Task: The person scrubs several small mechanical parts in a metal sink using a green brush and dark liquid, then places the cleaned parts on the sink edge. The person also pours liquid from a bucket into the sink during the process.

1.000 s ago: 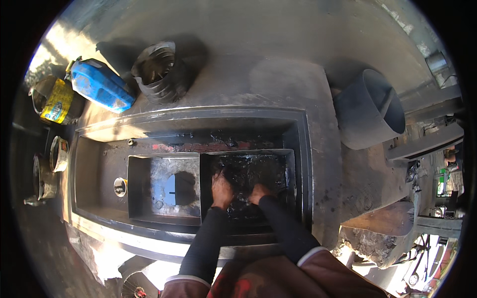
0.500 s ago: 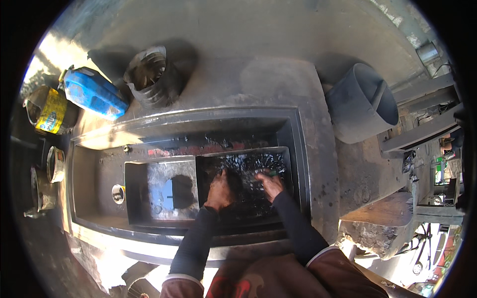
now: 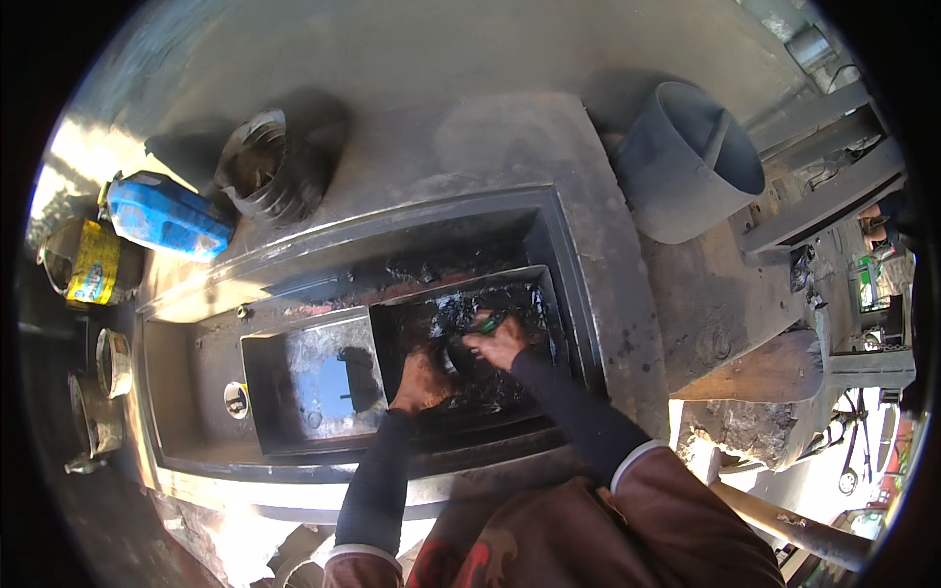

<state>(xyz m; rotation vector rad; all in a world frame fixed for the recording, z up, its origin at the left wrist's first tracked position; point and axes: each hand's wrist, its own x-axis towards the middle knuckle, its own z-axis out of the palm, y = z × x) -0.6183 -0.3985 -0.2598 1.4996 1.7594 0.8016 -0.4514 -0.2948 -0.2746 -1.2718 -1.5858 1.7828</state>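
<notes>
Both my hands work inside the right compartment of a dark metal tray point(image 3: 461, 286) that holds black, glossy liquid. My left hand point(image 3: 423, 380) is in the tray's left half, its fingers curled against a dark, wet object point(image 3: 461, 355) whose shape blends into the liquid. Close by on the right, my right hand point(image 3: 500, 343) is closed around a small green object point(image 3: 492, 321), mostly covered by the fingers; its kind cannot be made out. A second compartment point(image 3: 323, 387) on the left holds shiny, pale liquid that reflects blue.
The trays sit in a long sunken basin point(image 3: 191, 392), with a small round cup point(image 3: 236, 400) at its left. Behind stand a cut-open container point(image 3: 274, 167), a blue jug point(image 3: 172, 216) and a yellow-labelled tin point(image 3: 90, 265). A grey bucket point(image 3: 676, 176) is at the right, near a wooden block point(image 3: 755, 367).
My right hand has moved left, closer to my left hand, with the green object now showing at its fingers. My left hand has shifted slightly. The whole view has tilted a little.
</notes>
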